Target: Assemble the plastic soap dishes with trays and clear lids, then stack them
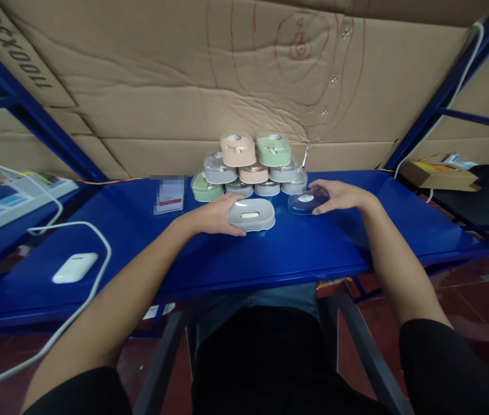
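Note:
My left hand is closed round the left end of a grey oval soap box base, which is uncovered on the blue tabletop. A small white piece shows in the middle of the base. To the right, my right hand grips the edge of a clear plastic lid with a round sticker on it. The lid is apart from the base, low over the table or touching it; I cannot tell which. Behind both hands, lidded soap boxes in green, pink and grey form a stack.
The blue table stands against a cardboard wall. A phone lies left of the stack. Further left are a white earphone case, a white cable and a power strip. An open carton is at the right.

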Tool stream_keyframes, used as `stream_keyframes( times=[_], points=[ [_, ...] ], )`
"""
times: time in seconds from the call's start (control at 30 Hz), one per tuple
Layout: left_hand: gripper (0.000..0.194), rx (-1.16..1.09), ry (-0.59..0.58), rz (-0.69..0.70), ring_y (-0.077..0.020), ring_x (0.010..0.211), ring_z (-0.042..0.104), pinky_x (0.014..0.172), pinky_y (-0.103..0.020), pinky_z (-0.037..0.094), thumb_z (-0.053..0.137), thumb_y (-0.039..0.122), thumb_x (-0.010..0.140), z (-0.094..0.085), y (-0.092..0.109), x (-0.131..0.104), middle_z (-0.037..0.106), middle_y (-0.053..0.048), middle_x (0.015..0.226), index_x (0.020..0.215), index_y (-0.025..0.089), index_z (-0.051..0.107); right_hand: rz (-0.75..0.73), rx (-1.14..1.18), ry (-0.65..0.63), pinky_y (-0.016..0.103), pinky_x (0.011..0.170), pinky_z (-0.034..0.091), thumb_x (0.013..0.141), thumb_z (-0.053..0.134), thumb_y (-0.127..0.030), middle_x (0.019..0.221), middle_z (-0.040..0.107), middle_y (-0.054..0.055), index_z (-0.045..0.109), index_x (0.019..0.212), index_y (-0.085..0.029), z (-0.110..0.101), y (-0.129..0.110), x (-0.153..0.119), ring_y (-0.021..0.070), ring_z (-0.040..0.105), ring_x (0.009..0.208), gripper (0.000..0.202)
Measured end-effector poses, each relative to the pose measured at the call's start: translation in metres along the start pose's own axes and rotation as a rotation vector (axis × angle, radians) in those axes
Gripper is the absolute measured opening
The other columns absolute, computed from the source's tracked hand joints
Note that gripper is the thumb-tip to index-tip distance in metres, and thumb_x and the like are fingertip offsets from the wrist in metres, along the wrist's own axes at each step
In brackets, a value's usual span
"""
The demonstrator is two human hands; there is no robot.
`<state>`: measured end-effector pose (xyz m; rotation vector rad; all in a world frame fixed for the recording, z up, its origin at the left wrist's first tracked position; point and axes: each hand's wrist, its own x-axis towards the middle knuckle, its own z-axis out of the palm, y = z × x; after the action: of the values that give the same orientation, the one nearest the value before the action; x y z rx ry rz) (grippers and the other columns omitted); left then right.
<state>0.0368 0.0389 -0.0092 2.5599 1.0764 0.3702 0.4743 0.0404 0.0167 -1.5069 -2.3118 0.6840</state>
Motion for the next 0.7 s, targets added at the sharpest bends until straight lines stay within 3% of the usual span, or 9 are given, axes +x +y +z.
stream_keyframes(
  times=[0.1, 0.2, 0.3, 0.37, 0.5, 0.6, 0.7],
  points=[
    [0.115, -0.007, -0.005, 0.001, -0.0528, 0.157, 0.056, 0.131, -0.068, 0.045, 0.095, 0.071, 0.074, 0.001, 0.0, 0.0, 0.061, -0.022, 0.169, 0.169, 0.021, 0.052, 0.058, -0.07, -0.054, 0.056, 0.114, 0.064, 0.063, 0.103, -0.046, 0.15, 0.079, 0.014, 0.072, 0.152, -0.025, 0.004, 0.002, 0.003, 0.0415, 0.077, 0.131, 0.097],
    [0.124, -0.04, 0.006, -0.018, -0.0544, 0.161, 0.051, 0.134, -0.071, 0.042, 0.095, 0.07, 0.073, 0.006, 0.001, 0.001, 0.053, -0.023, 0.176, 0.175, 0.02, 0.044, 0.041, -0.165, 0.027, 0.06, 0.116, 0.062, 0.065, 0.104, -0.048, 0.148, 0.079, 0.016, 0.074, 0.153, -0.022, 0.006, -0.01, 0.0, 0.0456, 0.076, 0.133, 0.097],
    [0.131, -0.081, 0.029, -0.009, -0.0544, 0.165, 0.047, 0.136, -0.071, 0.039, 0.096, 0.067, 0.072, 0.014, 0.005, 0.003, 0.046, -0.025, 0.181, 0.178, 0.018, 0.037, -0.164, -0.154, 0.229, 0.06, 0.116, 0.061, 0.078, 0.097, -0.063, 0.142, 0.081, 0.017, 0.074, 0.152, -0.021, 0.017, -0.032, -0.002, 0.0434, 0.078, 0.129, 0.088],
    [0.134, -0.104, 0.05, 0.009, -0.0543, 0.166, 0.045, 0.137, -0.071, 0.039, 0.097, 0.067, 0.071, 0.021, 0.01, 0.004, 0.043, -0.026, 0.182, 0.178, 0.018, 0.034, -0.348, -0.112, 0.291, 0.06, 0.118, 0.06, 0.083, 0.092, -0.074, 0.147, 0.079, 0.017, 0.07, 0.157, -0.023, 0.035, -0.05, 0.001, 0.0419, 0.076, 0.133, 0.092],
    [0.137, -0.156, 0.062, 0.04, -0.0543, 0.164, 0.048, 0.132, -0.068, 0.047, 0.099, 0.064, 0.07, 0.032, 0.02, 0.006, 0.047, -0.026, 0.179, 0.18, 0.02, 0.03, -0.535, -0.17, 0.168, 0.063, 0.127, 0.053, 0.078, 0.092, -0.084, 0.168, 0.063, 0.022, 0.057, 0.169, -0.021, 0.08, -0.081, 0.012, 0.0469, 0.061, 0.153, 0.116],
    [0.139, -0.181, 0.059, 0.049, -0.0549, 0.162, 0.051, 0.129, -0.068, 0.05, 0.1, 0.063, 0.068, 0.036, 0.023, 0.007, 0.051, -0.026, 0.176, 0.18, 0.022, 0.029, -0.539, -0.226, 0.094, 0.064, 0.122, 0.056, 0.085, 0.089, -0.078, 0.161, 0.065, 0.024, 0.053, 0.17, -0.018, 0.103, -0.088, 0.018, 0.0476, 0.064, 0.147, 0.11],
    [0.142, -0.18, 0.057, 0.037, -0.0555, 0.163, 0.049, 0.13, -0.07, 0.047, 0.099, 0.064, 0.068, 0.036, 0.018, 0.007, 0.045, -0.028, 0.18, 0.181, 0.02, 0.025, -0.557, -0.213, 0.129, 0.063, 0.117, 0.059, 0.091, 0.085, -0.072, 0.153, 0.068, 0.022, 0.054, 0.166, -0.02, 0.108, -0.087, 0.019, 0.045, 0.067, 0.138, 0.096]
  ],
)
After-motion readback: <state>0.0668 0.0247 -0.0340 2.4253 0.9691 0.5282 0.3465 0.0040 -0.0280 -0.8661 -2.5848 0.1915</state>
